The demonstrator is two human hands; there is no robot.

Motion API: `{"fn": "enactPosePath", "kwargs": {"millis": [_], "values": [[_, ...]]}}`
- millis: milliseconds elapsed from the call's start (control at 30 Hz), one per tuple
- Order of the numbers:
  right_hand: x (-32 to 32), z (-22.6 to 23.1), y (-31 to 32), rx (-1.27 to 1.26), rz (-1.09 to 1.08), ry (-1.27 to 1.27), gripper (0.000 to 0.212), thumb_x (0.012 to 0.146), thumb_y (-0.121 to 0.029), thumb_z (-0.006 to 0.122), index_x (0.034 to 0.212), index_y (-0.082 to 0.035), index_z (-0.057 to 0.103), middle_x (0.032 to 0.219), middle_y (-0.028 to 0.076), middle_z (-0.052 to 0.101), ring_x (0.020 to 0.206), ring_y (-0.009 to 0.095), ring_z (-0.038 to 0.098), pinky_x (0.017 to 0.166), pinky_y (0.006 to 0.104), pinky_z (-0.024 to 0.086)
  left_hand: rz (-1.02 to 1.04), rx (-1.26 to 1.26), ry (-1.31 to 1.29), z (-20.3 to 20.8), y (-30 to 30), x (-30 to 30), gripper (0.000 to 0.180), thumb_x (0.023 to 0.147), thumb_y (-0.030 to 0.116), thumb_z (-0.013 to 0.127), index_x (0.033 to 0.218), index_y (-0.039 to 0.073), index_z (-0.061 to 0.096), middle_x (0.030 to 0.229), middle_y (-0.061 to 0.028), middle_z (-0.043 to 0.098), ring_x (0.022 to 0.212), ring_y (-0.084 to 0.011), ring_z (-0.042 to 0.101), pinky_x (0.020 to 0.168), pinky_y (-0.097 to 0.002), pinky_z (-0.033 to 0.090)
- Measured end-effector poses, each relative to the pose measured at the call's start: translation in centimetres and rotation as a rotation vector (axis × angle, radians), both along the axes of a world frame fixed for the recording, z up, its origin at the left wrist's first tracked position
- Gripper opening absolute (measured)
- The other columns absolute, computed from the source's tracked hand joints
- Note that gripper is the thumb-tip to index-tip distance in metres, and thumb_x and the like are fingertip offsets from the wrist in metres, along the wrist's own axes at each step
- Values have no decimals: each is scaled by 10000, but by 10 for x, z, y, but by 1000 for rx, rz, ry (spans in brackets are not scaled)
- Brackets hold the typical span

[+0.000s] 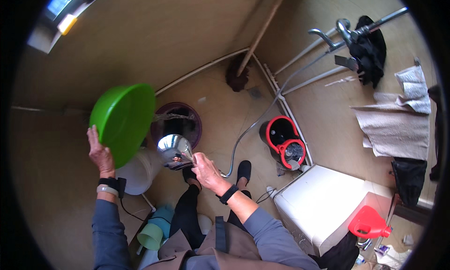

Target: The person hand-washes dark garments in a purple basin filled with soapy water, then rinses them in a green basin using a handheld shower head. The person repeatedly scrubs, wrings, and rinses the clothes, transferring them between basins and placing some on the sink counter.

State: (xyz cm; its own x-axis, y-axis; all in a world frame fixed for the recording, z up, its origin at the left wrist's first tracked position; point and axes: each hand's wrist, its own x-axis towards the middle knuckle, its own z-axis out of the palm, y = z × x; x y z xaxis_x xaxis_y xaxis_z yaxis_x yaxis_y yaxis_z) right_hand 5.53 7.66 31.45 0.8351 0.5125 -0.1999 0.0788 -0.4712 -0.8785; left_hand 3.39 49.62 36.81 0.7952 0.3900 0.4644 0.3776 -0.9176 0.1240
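My left hand [101, 153] grips the side of a bright green plastic basin [124, 122], which is held up on edge, tilted toward the right. In my right hand [207, 172] is a shiny chrome shower head [174, 150], gripped by its handle, its metal hose [236, 146] curving away to the wall tap [344, 35]. A dark purple tub [199, 124] stands on the floor beyond the shower head. What looks like a streak of water [173, 116] runs over this tub from the green basin's rim. The tub's dark contents cannot be made out.
A white bucket [136, 172] stands below the green basin. To the right are a black-and-red mop bucket [282, 136] and a white washing machine [328, 199] with a red jug [368, 222]. A mop [239, 75] leans in the corner. Towels [396, 122] hang on the right wall.
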Motion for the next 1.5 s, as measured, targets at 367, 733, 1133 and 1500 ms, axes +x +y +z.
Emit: {"fn": "enactPosePath", "kwargs": {"millis": [367, 733, 1133, 1500], "values": [[-3, 1, -87, 71, -167, 148, 271, 889, 18, 665, 1094, -10, 490, 1018, 221, 595, 958, 442, 623, 837, 493, 502, 269, -442, -37, -57, 17, -54, 558, 906, -81, 537, 1453, -7, 614, 1319, -224, 729, 1096, -328, 725, 976, -377, 552], [22, 76, -246, -27, -398, -88, 265, 912, 61, 628, 1095, -12, 450, 926, 204, 655, 904, 436, 701, 746, 486, 541, 506, -1345, -158, -124, -149, -74, 160, 929, -34, 566, 1029, -11, 688, 837, 22, 584, 709, -121, 533, 600, -313, 413], [102, 317, -336, -269, -248, -820, 399, 783, 200, 578, 1107, -8, 474, 851, 153, 545, 770, 409, 592, 711, 478, 514, 331, -1475, -173, -45, -223, -64, 413, 770, -141, 536, 1147, -108, 701, 975, -74, 732, 822, -174, 664, 739, -315, 528], [132, 271, -358, -111, -372, -502, 485, 966, 59, 644, 1415, 23, 466, 1084, 147, 683, 946, 201, 709, 815, 341, 605, 385, -1416, -271, -56, -195, -92, 346, 728, -125, 577, 1054, -84, 687, 930, -65, 712, 796, -208, 661, 727, -334, 534]]}}
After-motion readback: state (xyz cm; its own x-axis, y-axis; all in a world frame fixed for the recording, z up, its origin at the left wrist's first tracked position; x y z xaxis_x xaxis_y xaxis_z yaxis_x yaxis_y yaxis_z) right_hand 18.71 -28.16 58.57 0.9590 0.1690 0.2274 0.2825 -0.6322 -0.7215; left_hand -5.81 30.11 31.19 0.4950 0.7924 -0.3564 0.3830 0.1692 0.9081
